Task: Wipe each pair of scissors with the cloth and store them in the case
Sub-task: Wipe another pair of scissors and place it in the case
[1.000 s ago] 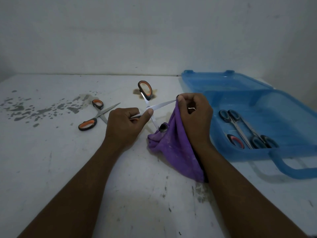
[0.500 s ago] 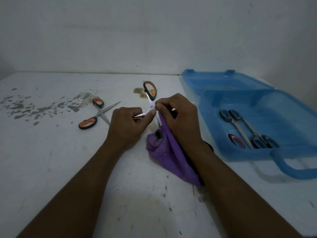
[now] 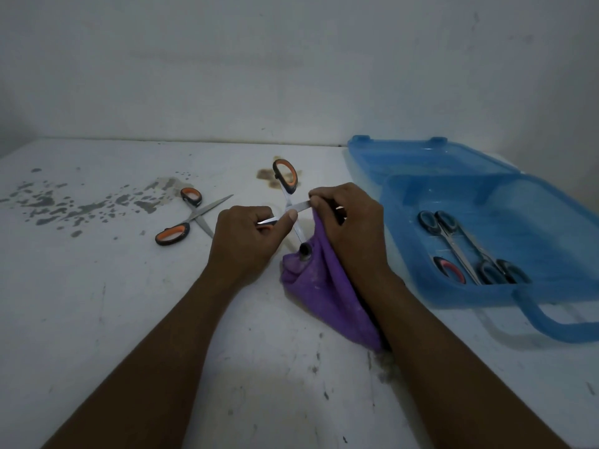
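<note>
While the left hand (image 3: 246, 234) curls round the lower handle of the orange-handled scissors (image 3: 288, 188), its thumb lies pressed along the flat of one steel blade. The right hand (image 3: 350, 228) pinches the purple cloth (image 3: 324, 286) round that same blade, fingertips closed tight on fabric and metal. The scissors stand spread in an X above the white table (image 3: 113, 319): one black-and-orange loop points up and the other blade's tip dips into the cloth's soft, crumpled folds, which trail down under the right wrist.

A second orange-handled pair (image 3: 207, 210) lies spread on the stained, speckled tabletop to the left. The translucent blue plastic case (image 3: 453, 301) sits open to the right with stored scissors (image 3: 460, 251) lying inside.

Half a second ago the right fingers met the left thumb near the pivot. Now they sit further out along the blade, with a short stretch of bare steel between them.
</note>
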